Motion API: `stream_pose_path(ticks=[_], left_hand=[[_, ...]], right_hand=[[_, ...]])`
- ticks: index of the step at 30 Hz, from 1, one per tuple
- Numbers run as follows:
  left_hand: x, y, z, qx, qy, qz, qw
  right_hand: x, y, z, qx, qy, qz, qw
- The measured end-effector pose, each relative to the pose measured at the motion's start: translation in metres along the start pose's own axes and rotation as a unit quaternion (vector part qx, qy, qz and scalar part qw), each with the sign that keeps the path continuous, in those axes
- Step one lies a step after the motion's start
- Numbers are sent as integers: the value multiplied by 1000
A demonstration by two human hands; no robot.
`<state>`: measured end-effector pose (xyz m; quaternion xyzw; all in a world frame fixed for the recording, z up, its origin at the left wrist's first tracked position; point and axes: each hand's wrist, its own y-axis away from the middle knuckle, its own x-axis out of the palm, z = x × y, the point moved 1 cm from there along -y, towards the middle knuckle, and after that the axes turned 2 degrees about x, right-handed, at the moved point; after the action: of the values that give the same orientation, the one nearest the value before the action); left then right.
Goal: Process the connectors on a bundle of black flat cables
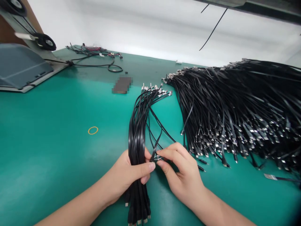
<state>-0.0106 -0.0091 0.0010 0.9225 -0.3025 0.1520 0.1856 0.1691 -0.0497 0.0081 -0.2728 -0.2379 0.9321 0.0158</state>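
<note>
My left hand (pixel 133 171) is wrapped around a bundle of black cables (pixel 137 135), thumb across the front. The bundle's far ends spread out with small silvery and white tips; its near ends carry black plugs with metal connectors. Just right of the bundle, my right hand (pixel 182 171) pinches the shiny metal end of a single black cable (pixel 158 140), close to my left thumb. That cable's plug lies between the two hands, and my fingertips partly hide it. A few loose strands loop to the right of the bundle.
A large heap of black cables (pixel 225 106) covers the right side of the green table (pixel 58 163). A yellow rubber band (pixel 93 130) lies on the left, a blurred dark object (pixel 122 85) farther back. Tangled wires (pixel 94 51) and a grey machine (pixel 22 67) stand at the back left.
</note>
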Motion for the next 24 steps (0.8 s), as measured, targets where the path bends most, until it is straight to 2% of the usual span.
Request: stream_pose_path(ticks=[17, 21, 24], left_hand=[[-1, 1, 0, -6, -15, 8, 1000], [1, 2, -3, -16, -11, -17, 1000], [3, 3, -1, -13, -16, -42, 999]], right_hand=[[-1, -4, -1, 21, -27, 6, 999], [-5, -6, -4, 60, -34, -36, 997], [-4, -5, -6, 50, -77, -64, 994]])
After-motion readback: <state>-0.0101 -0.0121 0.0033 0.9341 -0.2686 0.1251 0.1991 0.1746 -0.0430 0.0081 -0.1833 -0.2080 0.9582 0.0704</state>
